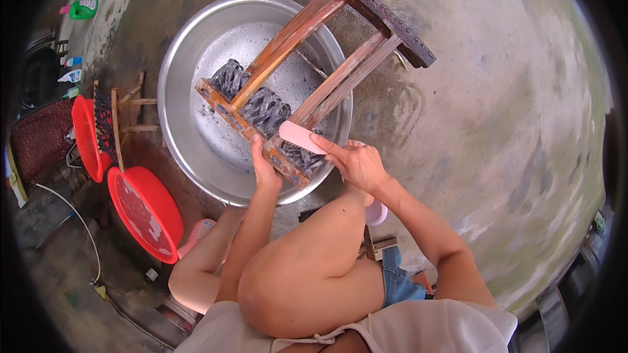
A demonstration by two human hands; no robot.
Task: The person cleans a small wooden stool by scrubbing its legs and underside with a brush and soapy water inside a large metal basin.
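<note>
A wooden stool (314,73) with a wet dark end board lies tilted over a large round metal basin (169,103), which holds a little sudsy water. Dark woven strips (265,108) are wound along its lower end, beside a worn wooden rail. My left hand (266,169) grips that rail near its middle. In my right hand (360,164) is a pink scrubbing brush (300,137), held by its end and lying against the strips and rail. The side of the brush that faces the stool is hidden.
Two red plastic basins (167,225) stand at the left, near another small wooden stool with a woven seat (117,127). A green bottle (83,10) and other bottles are at the far left. A pale hose (88,230) runs across the ground, and wet concrete floor (466,108) extends to the right.
</note>
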